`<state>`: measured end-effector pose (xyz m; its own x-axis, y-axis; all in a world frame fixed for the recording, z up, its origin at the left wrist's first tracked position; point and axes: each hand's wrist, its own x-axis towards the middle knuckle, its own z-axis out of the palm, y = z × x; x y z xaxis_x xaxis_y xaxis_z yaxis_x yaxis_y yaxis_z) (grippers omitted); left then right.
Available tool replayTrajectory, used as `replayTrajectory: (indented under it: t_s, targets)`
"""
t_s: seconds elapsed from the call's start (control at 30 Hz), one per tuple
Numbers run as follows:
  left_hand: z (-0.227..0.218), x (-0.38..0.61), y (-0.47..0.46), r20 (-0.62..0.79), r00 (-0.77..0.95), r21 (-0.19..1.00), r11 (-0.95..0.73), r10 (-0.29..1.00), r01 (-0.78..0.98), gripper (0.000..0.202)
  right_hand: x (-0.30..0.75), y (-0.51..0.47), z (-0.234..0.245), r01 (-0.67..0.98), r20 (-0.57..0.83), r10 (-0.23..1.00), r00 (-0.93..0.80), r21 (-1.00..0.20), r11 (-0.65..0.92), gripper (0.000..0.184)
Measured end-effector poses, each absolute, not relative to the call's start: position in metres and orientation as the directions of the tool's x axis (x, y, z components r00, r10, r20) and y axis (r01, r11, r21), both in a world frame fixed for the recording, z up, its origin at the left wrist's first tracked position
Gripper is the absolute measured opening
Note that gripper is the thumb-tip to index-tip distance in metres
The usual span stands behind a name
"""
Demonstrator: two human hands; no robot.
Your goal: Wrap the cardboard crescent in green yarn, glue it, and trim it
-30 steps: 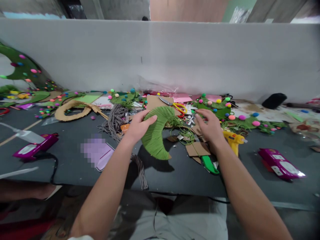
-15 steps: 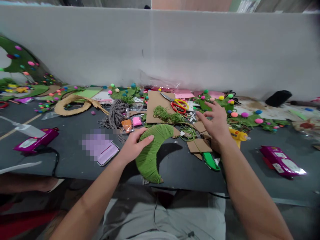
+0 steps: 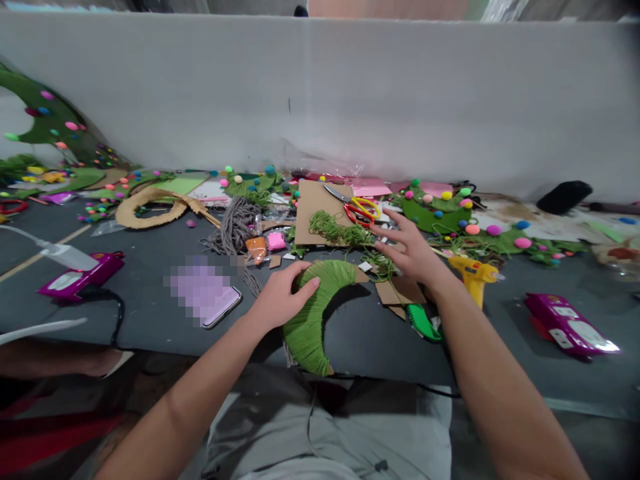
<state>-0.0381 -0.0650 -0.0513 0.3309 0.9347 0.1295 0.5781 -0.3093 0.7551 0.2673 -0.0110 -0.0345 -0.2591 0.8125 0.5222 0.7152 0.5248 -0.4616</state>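
Observation:
My left hand [image 3: 284, 293] grips the outer edge of a cardboard crescent wrapped in green yarn [image 3: 310, 333], thumb on top and the other fingers partly hidden. Bare brown card shows at both of its tips. My right hand [image 3: 413, 250] is stretched out with fingers spread, just right of the scissors [image 3: 356, 205] with red and yellow handles. Those scissors lie on a piece of cardboard [image 3: 307, 207]. Beside them is a tangle of green yarn scraps [image 3: 337, 230]. Below my right hand are cardboard scraps [image 3: 397, 291] and a green-handled cutter [image 3: 423, 322].
A yellow glue gun [image 3: 475, 275] stands right of my right forearm. Purple devices lie at the right [image 3: 570, 327] and left [image 3: 80, 277]. A phone [image 3: 223, 307] lies left of my left hand. Grey yarn [image 3: 235, 227], a cardboard ring [image 3: 127, 212] and pompom decorations [image 3: 435, 212] line the back.
My right hand has moved left and down toward the scissors, fingers still spread. My left hand and the green crescent have shifted slightly right and lower.

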Motion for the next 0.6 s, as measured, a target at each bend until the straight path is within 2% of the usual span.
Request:
replayTrajectory:
  t_s: [0.07,0.17,0.37,0.4,0.53,0.6]
  targets:
    - [-0.052,-0.037,-0.066,0.132,0.341,0.736,-0.322,0.931,0.595,0.037,0.263,-0.012,-0.038,0.714,0.438,0.828,-0.350,-0.448,0.538,0.040]
    - [-0.054,-0.034,-0.066,0.167,0.318,0.683,-0.342,0.933,0.646,0.036,0.255,-0.009,-0.049,0.764,0.357,0.867,-0.349,-0.428,0.483,0.031]
    - [-0.050,-0.044,-0.080,0.360,0.284,0.563,-0.450,0.889,0.694,0.029,0.247,0.001,-0.058,0.848,0.351,0.893,-0.281,-0.345,0.402,0.031]
    - [-0.048,-0.050,-0.085,0.356,0.272,0.563,-0.437,0.894,0.701,0.026,0.247,0.000,-0.056,0.848,0.355,0.894,-0.274,-0.350,0.399,0.030]
    - [-0.046,-0.078,-0.108,0.212,0.341,0.576,-0.399,0.916,0.714,0.019,0.243,-0.016,-0.034,0.744,0.357,0.874,-0.331,-0.472,0.474,0.029]
    - [-0.048,-0.090,-0.118,0.183,0.391,0.543,-0.425,0.902,0.724,0.020,0.235,-0.028,-0.024,0.636,0.247,0.843,-0.478,-0.565,0.526,0.034]
